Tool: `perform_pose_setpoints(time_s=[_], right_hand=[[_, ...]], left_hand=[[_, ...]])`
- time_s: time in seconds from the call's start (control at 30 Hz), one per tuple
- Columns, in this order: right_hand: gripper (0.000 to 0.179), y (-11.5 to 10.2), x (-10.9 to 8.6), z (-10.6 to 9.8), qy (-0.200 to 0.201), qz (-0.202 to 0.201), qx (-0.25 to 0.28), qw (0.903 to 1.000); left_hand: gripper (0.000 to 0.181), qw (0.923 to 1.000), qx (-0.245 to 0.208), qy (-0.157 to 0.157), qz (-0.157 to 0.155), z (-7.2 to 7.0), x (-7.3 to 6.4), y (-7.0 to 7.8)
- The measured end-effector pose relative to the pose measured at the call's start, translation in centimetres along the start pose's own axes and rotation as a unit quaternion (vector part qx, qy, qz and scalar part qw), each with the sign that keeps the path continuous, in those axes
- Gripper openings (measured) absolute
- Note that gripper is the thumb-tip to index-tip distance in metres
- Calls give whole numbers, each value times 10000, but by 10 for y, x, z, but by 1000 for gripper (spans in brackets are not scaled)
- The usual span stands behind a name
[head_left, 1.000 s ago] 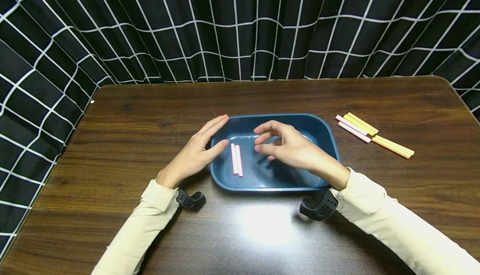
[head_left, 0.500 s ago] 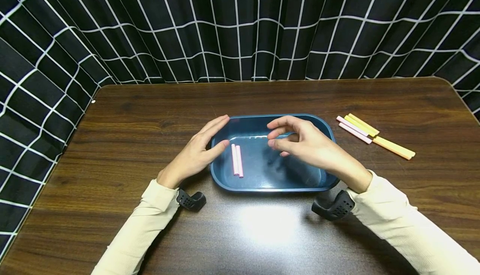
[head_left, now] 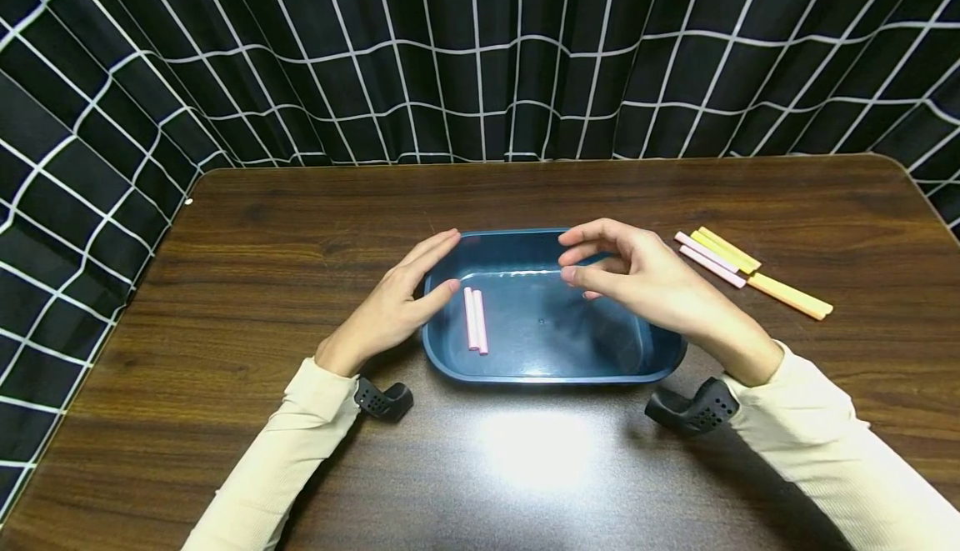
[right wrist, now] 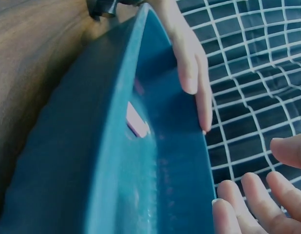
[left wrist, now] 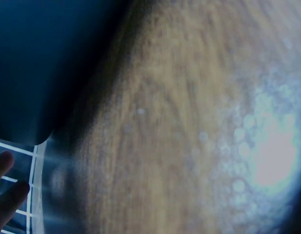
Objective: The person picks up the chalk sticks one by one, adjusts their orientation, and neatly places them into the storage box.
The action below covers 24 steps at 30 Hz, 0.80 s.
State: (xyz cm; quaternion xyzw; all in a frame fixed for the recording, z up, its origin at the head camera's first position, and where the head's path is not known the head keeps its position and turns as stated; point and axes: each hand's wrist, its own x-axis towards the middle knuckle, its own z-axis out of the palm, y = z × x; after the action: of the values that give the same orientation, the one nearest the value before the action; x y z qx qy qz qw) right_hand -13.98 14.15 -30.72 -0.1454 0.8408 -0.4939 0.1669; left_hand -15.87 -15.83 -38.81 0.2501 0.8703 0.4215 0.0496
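Note:
A blue tray [head_left: 540, 343] lies in the middle of the table, with two pink sticks [head_left: 471, 319] resembling chalk side by side in its left part. My left hand [head_left: 386, 305] rests at the tray's left rim, fingers and thumb spread along it. Over the tray's right end hovers my right hand [head_left: 637, 280], its fingers loosely bent and nothing between them. The right wrist view shows the spread fingertips [right wrist: 253, 202] beyond the tray wall and one pink stick [right wrist: 136, 120] inside. In the left wrist view, two fingertips [left wrist: 14, 195] show at the lower left.
Right of the tray, on the brown wooden table [head_left: 315, 217], lie pink sticks [head_left: 712, 267], yellow sticks [head_left: 726, 249] and orange-yellow sticks [head_left: 787, 295] in a loose group. A black curtain with a white grid [head_left: 487, 59] hangs behind and at the left.
My right hand has moved right, from over the middle of the tray to its right end. My left hand and the sticks have stayed in place.

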Motion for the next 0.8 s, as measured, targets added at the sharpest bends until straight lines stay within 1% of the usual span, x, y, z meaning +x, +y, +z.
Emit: perform_pose_setpoints(time_s=[0.2, 0.4, 0.8], right_hand=[[42, 6, -4, -8, 214, -132, -137, 9996], [41, 11, -6, -18, 439, -167, -360, 9983], [35, 25, -12, -34, 1118, -371, -830, 9896]], left_hand=[[61, 10000, 4, -29, -80, 0, 0, 2], [61, 10000, -34, -3, -28, -1, -1, 2], [61, 10000, -45, -8, -44, 0, 0, 1]])
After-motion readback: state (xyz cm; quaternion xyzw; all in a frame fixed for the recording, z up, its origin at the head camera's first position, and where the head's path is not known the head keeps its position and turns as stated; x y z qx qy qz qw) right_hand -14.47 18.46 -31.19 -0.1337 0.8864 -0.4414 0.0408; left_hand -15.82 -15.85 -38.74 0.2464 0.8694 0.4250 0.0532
